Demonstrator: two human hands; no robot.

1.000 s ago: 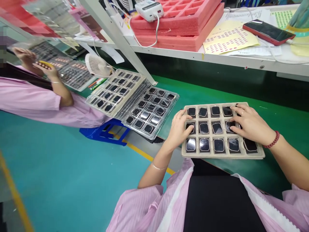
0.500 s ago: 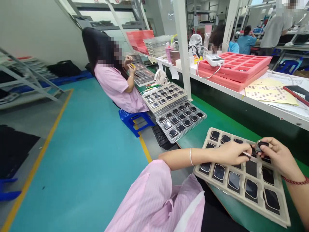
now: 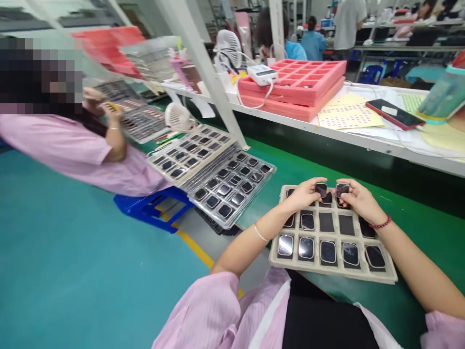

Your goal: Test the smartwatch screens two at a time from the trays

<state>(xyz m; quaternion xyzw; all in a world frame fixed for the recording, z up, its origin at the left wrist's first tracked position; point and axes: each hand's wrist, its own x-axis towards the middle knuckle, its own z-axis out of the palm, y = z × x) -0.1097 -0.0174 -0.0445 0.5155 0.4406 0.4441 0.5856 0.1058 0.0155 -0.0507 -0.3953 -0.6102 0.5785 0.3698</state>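
Between the thumb and fingers of my left hand (image 3: pixel 307 195) is a smartwatch screen (image 3: pixel 321 189), dark glass with a pale metal edge. My right hand (image 3: pixel 359 199) pinches a second, similar screen (image 3: pixel 342 189) a short distance to the right. Both pieces are tilted up over the back row of a beige tray (image 3: pixel 337 275). Rows of framed dark smartwatch screens (image 3: pixel 306 247) lie in the tray's pockets. Two middle-row pockets show only dark padding (image 3: pixel 326 222). My hands partly cover the back row.
Left of my tray, clear trays (image 3: pixel 232 220) hold more screens beside a stacked beige tray. A white shelf (image 3: pixel 305 125) with a post runs behind the green table, carrying red foam trays (image 3: pixel 312 94) and a phone (image 3: pixel 394 114). A co-worker in pink (image 3: pixel 72 140) sits at left.
My view has swung right. My hands have drawn apart from close together over the tray, and both pieces now face me. The left piece was seen nearly edge-on before.
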